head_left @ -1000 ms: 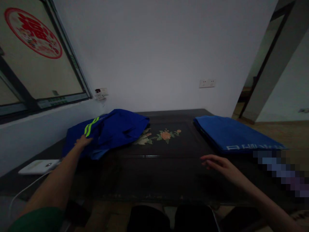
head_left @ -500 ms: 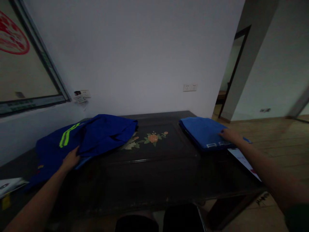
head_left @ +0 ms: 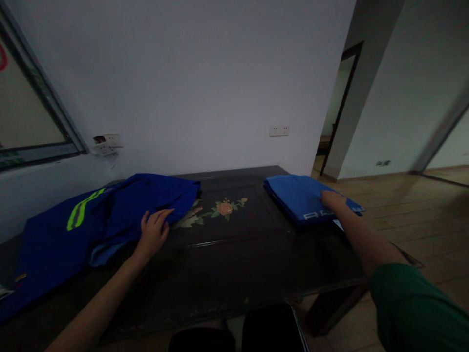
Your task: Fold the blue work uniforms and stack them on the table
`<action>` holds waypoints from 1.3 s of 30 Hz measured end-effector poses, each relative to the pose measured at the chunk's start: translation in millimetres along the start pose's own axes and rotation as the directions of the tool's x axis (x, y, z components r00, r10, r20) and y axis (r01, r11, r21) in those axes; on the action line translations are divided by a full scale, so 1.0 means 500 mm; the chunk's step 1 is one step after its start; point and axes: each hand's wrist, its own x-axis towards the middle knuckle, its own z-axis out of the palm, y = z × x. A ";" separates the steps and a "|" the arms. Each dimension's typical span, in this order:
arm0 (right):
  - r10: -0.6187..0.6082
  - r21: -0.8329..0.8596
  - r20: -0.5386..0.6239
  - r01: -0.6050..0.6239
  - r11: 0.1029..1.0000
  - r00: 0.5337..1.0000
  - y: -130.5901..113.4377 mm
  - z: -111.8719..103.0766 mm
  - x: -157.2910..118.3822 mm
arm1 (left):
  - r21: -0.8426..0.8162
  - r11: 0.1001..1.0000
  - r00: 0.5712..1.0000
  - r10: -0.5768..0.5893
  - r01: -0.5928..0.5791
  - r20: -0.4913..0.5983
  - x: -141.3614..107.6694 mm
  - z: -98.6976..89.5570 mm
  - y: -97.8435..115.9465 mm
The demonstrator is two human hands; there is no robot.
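Observation:
Dark blue clothing (head_left: pixel 128 205) with a yellow-green stripe lies bunched on the left of the dark table (head_left: pixel 227 264). Over its front right edge is my left hand (head_left: pixel 154 229), its fingers apart and holding nothing. A folded lighter blue cloth (head_left: pixel 296 193) with pale lettering rests at the table's right side, darker fabric showing beneath it. My right hand (head_left: pixel 332 200) is on the right part of this cloth with fingers curled; whether they pinch the fabric is too dim to tell.
Floral decoration (head_left: pixel 224 209) marks the middle of the tabletop. Behind the table is a wall with a socket (head_left: pixel 279 131). A white item (head_left: pixel 5 292) shows at the left edge. Below the front edge is a dark seat (head_left: pixel 273 327).
My left hand has left the dark blue clothing's near edge, moved right and opened. My right hand stays at the folded cloth. The view has shifted slightly to the right.

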 end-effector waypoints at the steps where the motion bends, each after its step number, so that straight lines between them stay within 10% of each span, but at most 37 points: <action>1: 0.005 -0.019 0.006 -0.005 1.000 1.000 -0.003 -0.002 -0.005 | -0.051 0.998 0.999 0.046 -0.045 0.027 0.004 0.009 0.029; 10: -0.085 -0.109 -0.083 0.076 0.991 0.993 -0.054 -0.092 -0.034 | -0.340 0.919 0.928 0.290 -0.200 0.236 -0.017 0.051 0.147; 18: -0.322 0.059 -0.314 0.357 0.932 0.893 -0.224 -0.307 -0.048 | -0.578 0.813 0.955 0.223 -0.070 0.198 0.016 0.014 0.288; 22: -0.455 0.391 -0.487 0.652 0.650 0.746 -0.320 -0.432 -0.092 | -0.681 0.730 0.946 0.255 -0.054 0.200 0.042 0.001 0.402; 27: -0.473 0.571 -0.607 0.765 0.299 0.638 -0.389 -0.537 -0.197 | -0.686 0.718 0.991 0.041 -0.117 -0.126 0.097 -0.047 0.452; 30: -0.472 0.607 -0.628 0.769 0.200 0.618 -0.404 -0.533 -0.257 | -0.644 0.759 0.974 -0.058 -0.099 -0.219 0.103 -0.066 0.431; 33: -0.544 0.672 -0.543 0.719 0.176 0.640 -0.406 -0.459 -0.284 | -0.665 0.746 0.999 -0.004 -0.032 -0.053 0.066 -0.045 0.405; 39: -0.601 0.735 -0.139 0.489 0.471 0.787 -0.365 -0.247 -0.258 | -0.672 0.740 0.959 0.171 0.025 0.224 -0.007 0.029 0.367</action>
